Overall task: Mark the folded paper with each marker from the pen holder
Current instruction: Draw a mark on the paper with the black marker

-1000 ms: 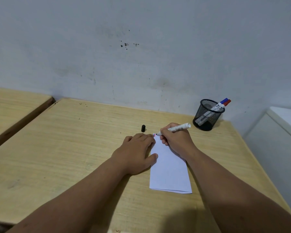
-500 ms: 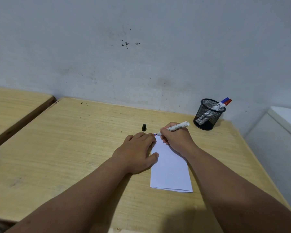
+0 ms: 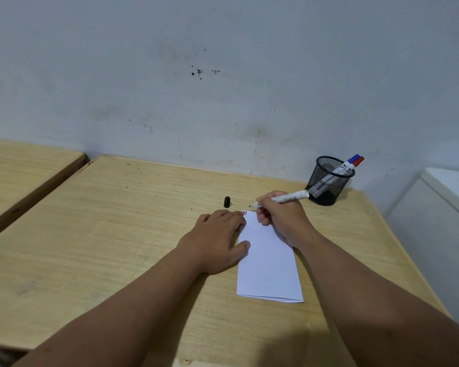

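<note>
A white folded paper (image 3: pixel 269 263) lies on the wooden desk (image 3: pixel 117 234), with small red and blue marks at its far left corner. My left hand (image 3: pixel 215 239) rests flat on the paper's left edge, fingers spread. My right hand (image 3: pixel 281 218) grips an uncapped white marker (image 3: pixel 286 198); its black tip hangs just above and beyond the paper's far corner. The marker's black cap (image 3: pixel 226 202) stands on the desk behind my left hand. A black mesh pen holder (image 3: pixel 327 181) at the back right holds a blue-capped and a red-capped marker (image 3: pixel 351 164).
A grey wall rises right behind the desk. A second wooden desk (image 3: pixel 24 176) stands to the left across a narrow gap. A white cabinet (image 3: pixel 440 207) sits beside the desk's right edge.
The marker tip has lifted off the paper's far corner and now sits slightly beyond it. My left hand has stayed flat on the paper.
</note>
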